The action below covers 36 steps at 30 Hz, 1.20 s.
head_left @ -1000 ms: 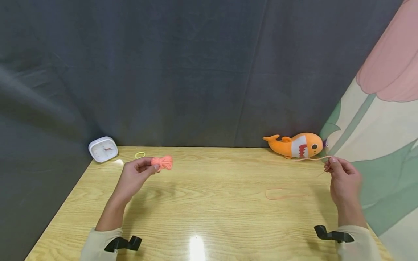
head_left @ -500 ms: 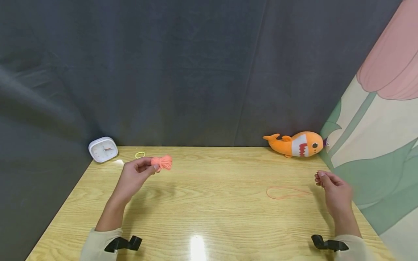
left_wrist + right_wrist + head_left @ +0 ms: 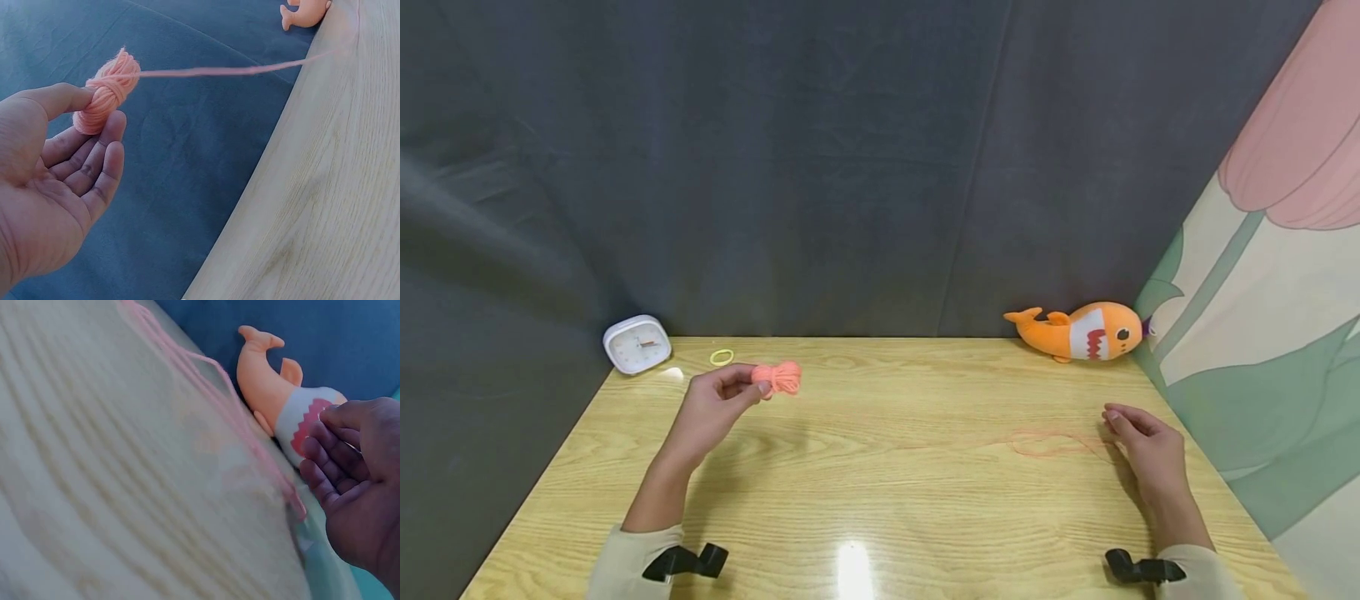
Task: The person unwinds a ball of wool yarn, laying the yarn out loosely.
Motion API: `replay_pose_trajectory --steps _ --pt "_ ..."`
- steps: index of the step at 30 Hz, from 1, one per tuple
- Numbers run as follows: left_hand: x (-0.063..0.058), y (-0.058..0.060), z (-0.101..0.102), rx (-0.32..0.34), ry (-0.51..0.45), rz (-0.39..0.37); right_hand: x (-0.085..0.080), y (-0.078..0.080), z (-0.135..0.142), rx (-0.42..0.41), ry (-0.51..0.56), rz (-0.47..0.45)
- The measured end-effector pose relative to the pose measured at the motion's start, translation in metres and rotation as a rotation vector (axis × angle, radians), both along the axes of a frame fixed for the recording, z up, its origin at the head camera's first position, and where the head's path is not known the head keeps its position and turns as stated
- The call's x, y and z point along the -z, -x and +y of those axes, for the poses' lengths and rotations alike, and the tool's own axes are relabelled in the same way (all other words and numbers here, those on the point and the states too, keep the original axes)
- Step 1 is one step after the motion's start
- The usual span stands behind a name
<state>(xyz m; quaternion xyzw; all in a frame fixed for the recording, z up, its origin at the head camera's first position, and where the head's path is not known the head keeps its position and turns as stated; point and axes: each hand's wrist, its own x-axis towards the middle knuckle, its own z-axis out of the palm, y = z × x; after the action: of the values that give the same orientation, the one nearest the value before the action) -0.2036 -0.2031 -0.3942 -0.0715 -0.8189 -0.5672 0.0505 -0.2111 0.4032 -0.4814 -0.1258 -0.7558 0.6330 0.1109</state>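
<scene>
My left hand (image 3: 713, 417) holds a small coral-pink yarn bundle (image 3: 777, 378) above the left of the table, pinched between thumb and fingers. From the bundle a strand of yarn (image 3: 219, 71) runs off to the right in the left wrist view. Several thin lengths of the same yarn (image 3: 1052, 443) lie on the right part of the table. Just beyond them, my right hand (image 3: 1150, 454) hovers with loosely bent fingers. In the right wrist view, yarn strands (image 3: 231, 415) lie along the tabletop, apart from the hand; no yarn shows between its fingertips.
A white clock (image 3: 637, 343) stands at the table's back left corner, beside a yellow ring-shaped band (image 3: 722, 357). An orange shark plush (image 3: 1078, 332) lies at the back right. Dark cloth (image 3: 820, 183) hangs behind the wooden table (image 3: 880, 500).
My right hand has come down and to the left and let go of the yarn strand, which now lies on the table. The left hand with the yarn bundle has shifted slightly right.
</scene>
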Motion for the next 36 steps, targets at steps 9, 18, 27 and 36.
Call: replay_pose_trajectory --steps 9,18,27,36 --pt "-0.001 -0.001 0.002 0.016 -0.025 0.006 -0.024 0.003 -0.038 -0.104 -0.033 0.129" --pt "-0.001 0.0 0.004 0.025 -0.026 0.015 -0.043 0.01 -0.111 -0.255 -0.076 0.247" --pt "-0.001 0.001 0.004 0.021 -0.028 0.026 -0.052 0.016 -0.166 -0.387 0.018 0.32" --pt "-0.001 0.001 0.004 0.027 -0.045 0.038 -0.051 0.018 -0.218 -0.502 0.041 0.326"
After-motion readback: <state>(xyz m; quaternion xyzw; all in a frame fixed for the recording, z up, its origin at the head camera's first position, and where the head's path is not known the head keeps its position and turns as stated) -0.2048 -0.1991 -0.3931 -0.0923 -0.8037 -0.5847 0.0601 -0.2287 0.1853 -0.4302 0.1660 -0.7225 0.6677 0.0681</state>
